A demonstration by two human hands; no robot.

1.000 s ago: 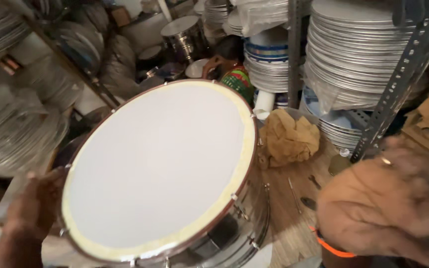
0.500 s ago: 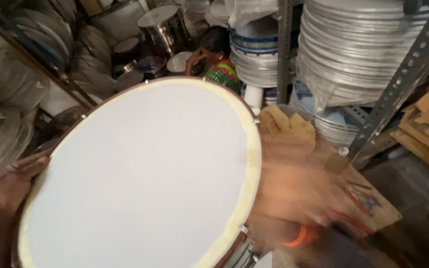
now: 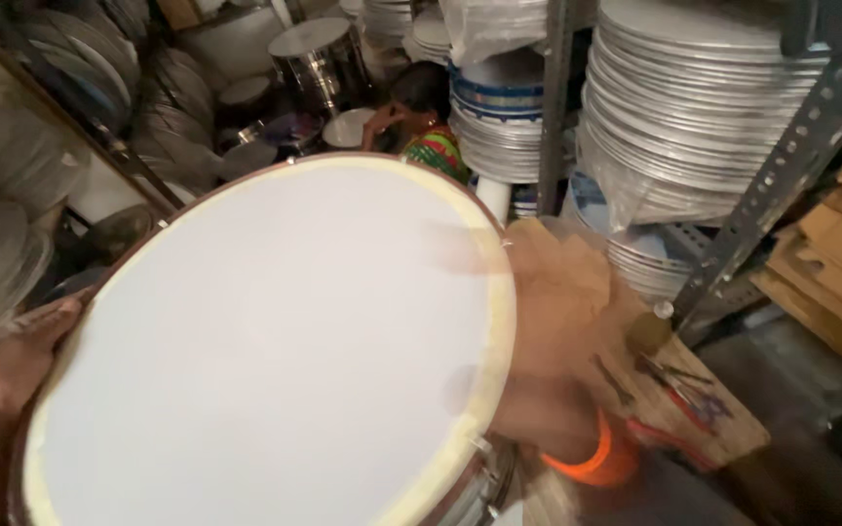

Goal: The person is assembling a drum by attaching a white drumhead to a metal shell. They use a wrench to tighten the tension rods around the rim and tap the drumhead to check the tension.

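Head view: the drum sits tilted between both hands, its white skin facing up. The left hand presses open-palmed against its left rim. The right hand, blurred, lies at the right rim; its grasp cannot be told. Best to brace the shell firmly and strike evenly near the hoop.

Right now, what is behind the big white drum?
Behind the drum: a seated person, stacked drumheads, and metal drum shells. The floor beneath is covered.
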